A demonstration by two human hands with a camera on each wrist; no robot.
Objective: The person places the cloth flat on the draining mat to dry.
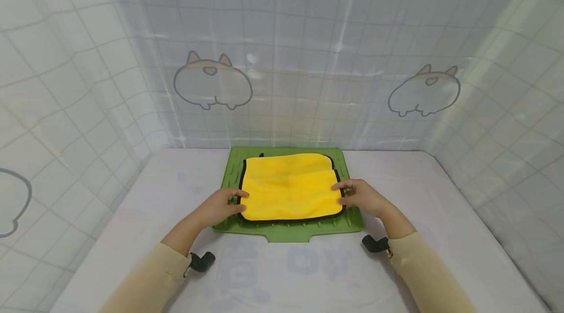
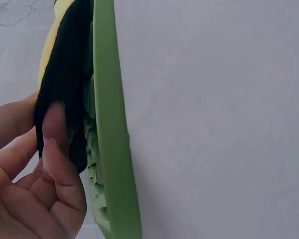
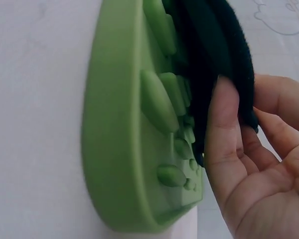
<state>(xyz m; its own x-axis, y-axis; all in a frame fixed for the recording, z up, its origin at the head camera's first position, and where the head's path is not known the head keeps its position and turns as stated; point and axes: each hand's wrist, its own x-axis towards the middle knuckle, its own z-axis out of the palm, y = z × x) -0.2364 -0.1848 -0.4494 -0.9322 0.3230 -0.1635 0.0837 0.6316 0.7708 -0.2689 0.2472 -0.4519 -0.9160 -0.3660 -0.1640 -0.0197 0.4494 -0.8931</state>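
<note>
A folded yellow cloth [image 1: 288,188] with black edging lies over a green tray [image 1: 291,235] that has raised ridges. My left hand [image 1: 222,205] pinches the cloth's left edge. In the left wrist view, the thumb presses the cloth's dark edge [image 2: 65,74] and the fingers of the left hand [image 2: 35,189] reach round the other side. On the opposite side my right hand [image 1: 363,196] pinches the right edge. The right wrist view has the right hand [image 3: 264,169] gripping the dark edge [image 3: 224,50] just above the tray's ridges [image 3: 159,99].
The tray stands on a white table [image 1: 176,190] with faint blue print near its front. A white gridded curtain [image 1: 308,58] with animal drawings closes off the back and sides. Black wrist devices sit by both sleeves, one [image 1: 202,261] at the left.
</note>
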